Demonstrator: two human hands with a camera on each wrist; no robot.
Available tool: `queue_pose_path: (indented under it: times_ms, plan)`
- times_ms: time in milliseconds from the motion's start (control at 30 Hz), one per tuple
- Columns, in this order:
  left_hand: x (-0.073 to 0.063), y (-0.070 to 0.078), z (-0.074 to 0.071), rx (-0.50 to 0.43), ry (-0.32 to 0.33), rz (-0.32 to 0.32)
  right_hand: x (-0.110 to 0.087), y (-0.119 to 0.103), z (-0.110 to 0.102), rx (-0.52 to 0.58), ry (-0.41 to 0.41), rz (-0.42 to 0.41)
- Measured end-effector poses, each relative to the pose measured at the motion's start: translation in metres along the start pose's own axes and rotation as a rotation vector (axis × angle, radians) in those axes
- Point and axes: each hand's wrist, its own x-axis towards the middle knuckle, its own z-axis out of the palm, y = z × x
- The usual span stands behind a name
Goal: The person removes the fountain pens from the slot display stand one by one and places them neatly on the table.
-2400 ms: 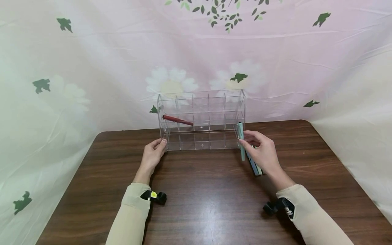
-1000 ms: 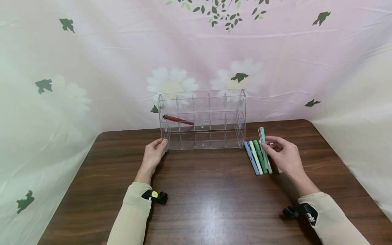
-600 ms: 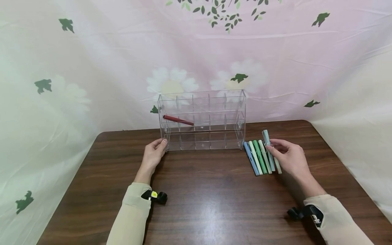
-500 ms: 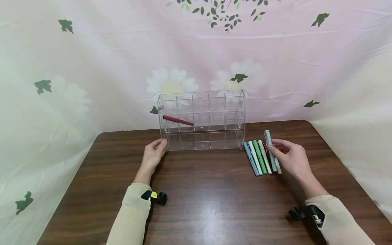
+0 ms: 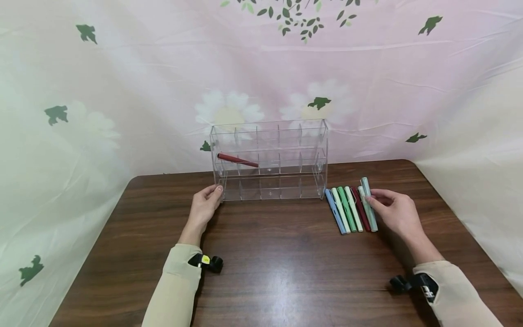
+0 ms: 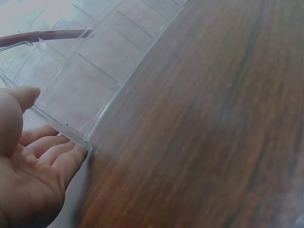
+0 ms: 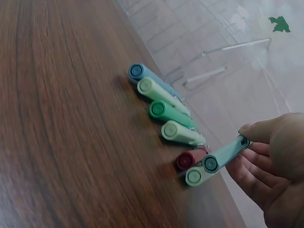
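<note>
In the head view my right hand pinches a pale teal pen between thumb and fingers. The pen overlaps the right end of a row of pens on the table. From the left, that row has a blue pen, a pale green one, a green one, another pale green one, a dark red pen and a pale green one partly hidden by the held pen. My left hand grips the lower left side of a clear acrylic rack, thumb in front and fingers behind.
A red pen lies slanted across the left compartments of the rack's middle tier. Behind the brown wooden table hangs a pale floral cloth. A small black camera sits on each wrist.
My right hand has carried the teal pen from the rack's right side rightward along the row to its right end. The dark red pen now shows. My left hand stays on the rack.
</note>
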Motion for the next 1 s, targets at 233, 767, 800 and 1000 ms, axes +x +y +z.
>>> queue_pose_path:
  times_ms: [233,767,800,1000]
  plan:
    - [-0.001,0.000,0.000,0.000,-0.010,0.001,0.002,0.010,-0.001,-0.044,-0.029,0.045]
    - [-0.001,0.000,-0.001,0.013,-0.010,-0.002,0.007,0.020,0.000,-0.150,-0.074,0.093]
    - [-0.001,0.000,-0.001,0.012,-0.009,-0.002,0.008,0.019,0.000,-0.156,-0.079,0.095]
    - [0.001,0.000,0.000,0.004,-0.001,-0.006,0.010,0.016,0.000,-0.179,-0.101,0.110]
